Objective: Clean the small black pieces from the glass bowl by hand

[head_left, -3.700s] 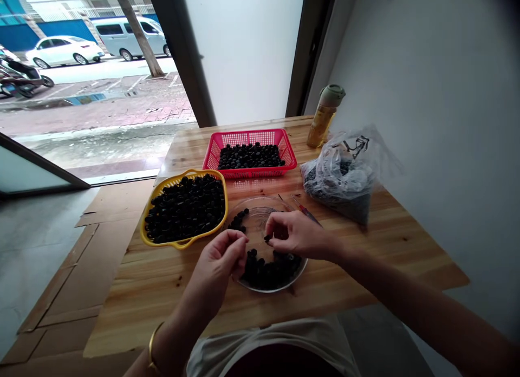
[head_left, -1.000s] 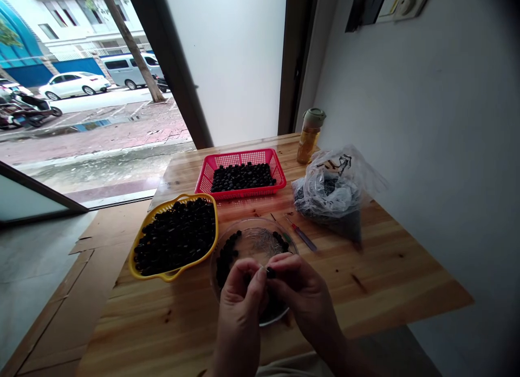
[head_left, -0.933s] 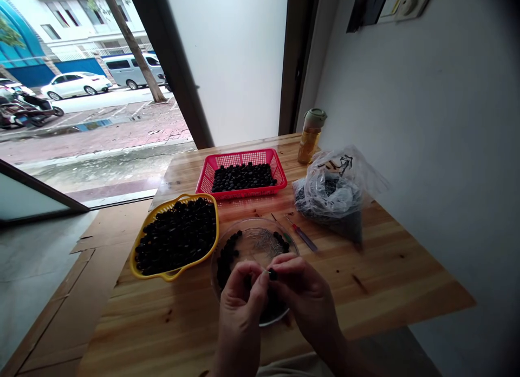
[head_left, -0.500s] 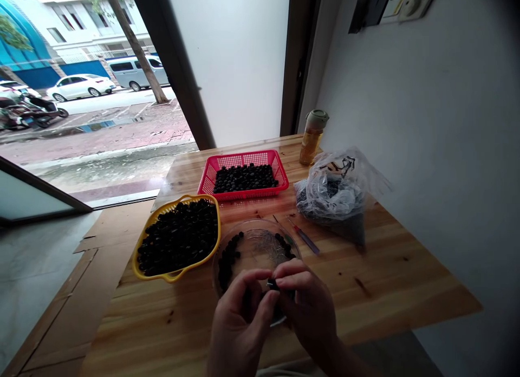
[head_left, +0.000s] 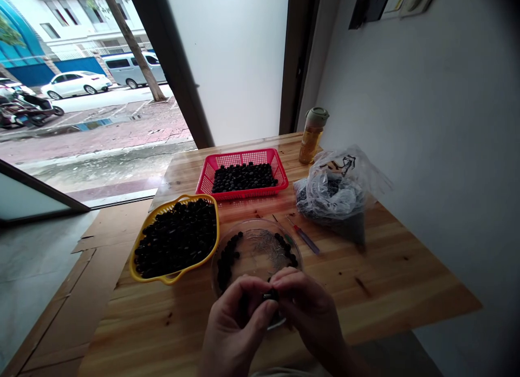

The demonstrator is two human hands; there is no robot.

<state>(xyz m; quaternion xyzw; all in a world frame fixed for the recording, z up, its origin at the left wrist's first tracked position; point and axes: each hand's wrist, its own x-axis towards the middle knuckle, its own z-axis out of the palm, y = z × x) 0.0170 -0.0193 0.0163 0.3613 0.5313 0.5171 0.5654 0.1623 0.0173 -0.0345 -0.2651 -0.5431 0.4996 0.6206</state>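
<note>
with your left hand (head_left: 240, 317) and right hand (head_left: 309, 307) in a narrow grip on the small black piece (head_left: 270, 295) over the clear dish (head_left: 299, 252), a slight slip of your fingertips could drop it in among the loose black pieces (head_left: 225, 262)

Daylight from the street (head_left: 122, 117), bright, pale at upper left; room dim; door panel (head_left: 227, 63) glowing, milky; soft sheen on table (head_left: 365, 279); wall (head_left: 414, 122) grey, darkening to a black upper-right corner; hands (head_left: 268, 317) shadowed, slightly soft.
</note>
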